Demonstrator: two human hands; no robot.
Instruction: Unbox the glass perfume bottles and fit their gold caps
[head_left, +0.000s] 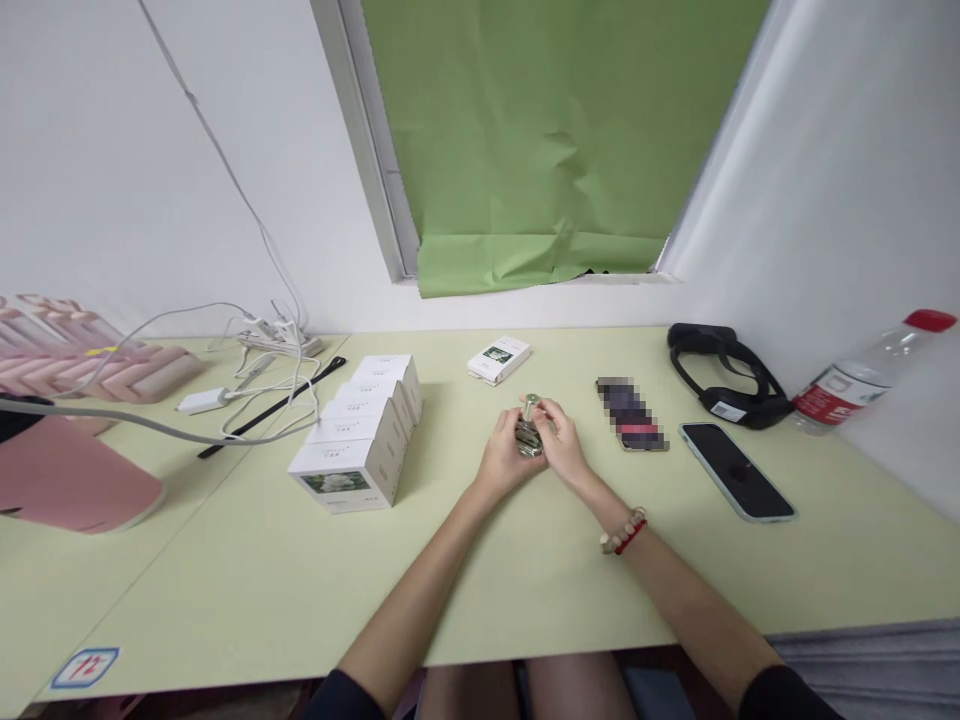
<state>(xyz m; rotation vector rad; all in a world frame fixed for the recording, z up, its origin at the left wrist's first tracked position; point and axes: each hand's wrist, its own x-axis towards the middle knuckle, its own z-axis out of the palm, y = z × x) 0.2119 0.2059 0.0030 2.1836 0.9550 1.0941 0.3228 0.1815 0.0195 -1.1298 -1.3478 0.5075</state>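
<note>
Over the middle of the table, a small glass perfume bottle (pixel 529 438) with a pale gold-green cap stands upright between my two hands. My left hand (pixel 502 458) wraps its fingers around the left side of the bottle. On the other side, my right hand (pixel 564 442) is closed on it, with fingers near the neck and cap. Parts of the bottle are hidden behind my fingers. Beyond my hands lies a small white box (pixel 499 360) with a flower picture. To the left stands a row of several similar white boxes (pixel 341 478).
Right of my hands lie a phone with a blurred screen (pixel 632 415), a dark phone (pixel 737 472), a black headset (pixel 727 405) and a red-capped bottle (pixel 844 390). Leftward are white cables, a power strip (pixel 277 345), a black strap (pixel 274 407) and a pink container (pixel 82 470).
</note>
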